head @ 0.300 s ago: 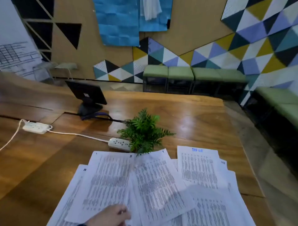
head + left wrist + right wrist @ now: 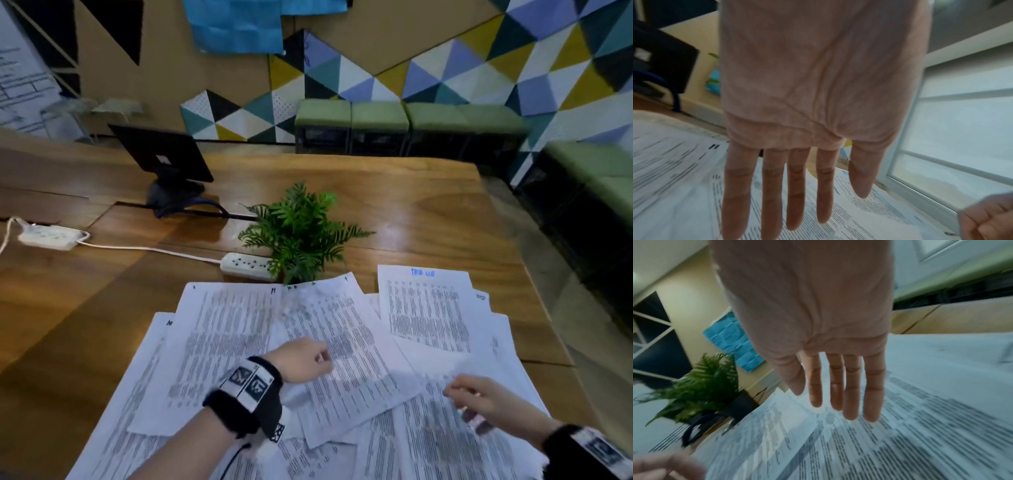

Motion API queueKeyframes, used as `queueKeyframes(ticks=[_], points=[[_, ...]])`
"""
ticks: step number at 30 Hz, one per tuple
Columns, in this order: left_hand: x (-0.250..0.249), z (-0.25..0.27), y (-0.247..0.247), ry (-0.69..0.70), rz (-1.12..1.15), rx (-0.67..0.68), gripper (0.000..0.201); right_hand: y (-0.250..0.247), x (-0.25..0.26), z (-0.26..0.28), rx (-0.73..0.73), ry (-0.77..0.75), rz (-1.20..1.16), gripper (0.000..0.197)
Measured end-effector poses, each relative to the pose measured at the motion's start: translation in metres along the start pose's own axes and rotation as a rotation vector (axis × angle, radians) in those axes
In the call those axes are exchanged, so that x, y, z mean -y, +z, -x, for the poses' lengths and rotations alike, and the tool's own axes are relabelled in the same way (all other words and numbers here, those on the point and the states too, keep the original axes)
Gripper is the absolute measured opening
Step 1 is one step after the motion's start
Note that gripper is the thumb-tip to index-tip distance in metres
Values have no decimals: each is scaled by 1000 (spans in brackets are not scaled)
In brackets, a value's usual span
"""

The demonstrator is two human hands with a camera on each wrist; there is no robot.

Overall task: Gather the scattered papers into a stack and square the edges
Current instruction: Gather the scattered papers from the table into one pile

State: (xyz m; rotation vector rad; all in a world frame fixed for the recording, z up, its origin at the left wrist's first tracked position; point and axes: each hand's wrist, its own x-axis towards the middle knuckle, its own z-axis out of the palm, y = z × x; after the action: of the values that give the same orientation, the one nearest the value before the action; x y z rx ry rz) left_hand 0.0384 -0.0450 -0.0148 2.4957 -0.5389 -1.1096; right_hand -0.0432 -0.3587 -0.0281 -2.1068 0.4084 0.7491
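Observation:
Several printed white sheets point(image 2: 346, 346) lie fanned and overlapping on the near part of the wooden table point(image 2: 428, 212). One sheet with blue writing at its top point(image 2: 424, 308) sits at the far right of the spread. My left hand point(image 2: 308, 358) is over the middle sheets, and the left wrist view shows its fingers point(image 2: 793, 194) straight above the print, holding nothing. My right hand point(image 2: 472, 397) hovers over the right-hand sheets, its fingers point(image 2: 840, 394) also straight and empty. I cannot tell whether any fingertip touches the paper.
A potted fern point(image 2: 301, 233) stands just beyond the papers, with a white power strip point(image 2: 246, 265) beside it and its cable running left to another strip point(image 2: 48, 238). A dark screen on a stand point(image 2: 161, 154) sits further back. The table's right edge point(image 2: 541, 308) runs close to the sheets.
My left hand has moved forward from the bottom edge onto the middle sheets. My right hand has come into view at the lower right. The papers lie as before.

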Motion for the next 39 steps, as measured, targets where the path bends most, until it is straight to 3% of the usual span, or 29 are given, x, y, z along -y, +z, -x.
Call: queueKeyframes(ticks=[5,11,17,22,25,28,32,34,37,39], points=[[38,1,-9,-60,-218,-186,40,4,13,-32,7,-67,146,17],[98,21,10,-221,-400,-257,62,38,21,-51,59,-136,93,31],[137,59,39,-415,-317,-366,74,72,24,-42,73,-150,-83,41],[160,65,55,-607,-188,-342,88,90,24,-19,227,-159,-175,37],[151,64,60,-594,-203,-282,90,91,14,-13,87,-153,-120,37],[118,59,68,-458,-248,-274,84,90,7,-17,-133,-135,-86,38],[64,46,84,-216,-205,-244,74,94,18,-15,-79,-89,-245,23],[55,39,79,-147,-86,-307,70,93,23,-15,-49,-83,-261,24],[70,31,62,-260,45,-527,69,91,26,-16,-76,-32,-313,28],[82,29,54,-445,38,-541,76,94,29,-16,-71,11,-397,19]])
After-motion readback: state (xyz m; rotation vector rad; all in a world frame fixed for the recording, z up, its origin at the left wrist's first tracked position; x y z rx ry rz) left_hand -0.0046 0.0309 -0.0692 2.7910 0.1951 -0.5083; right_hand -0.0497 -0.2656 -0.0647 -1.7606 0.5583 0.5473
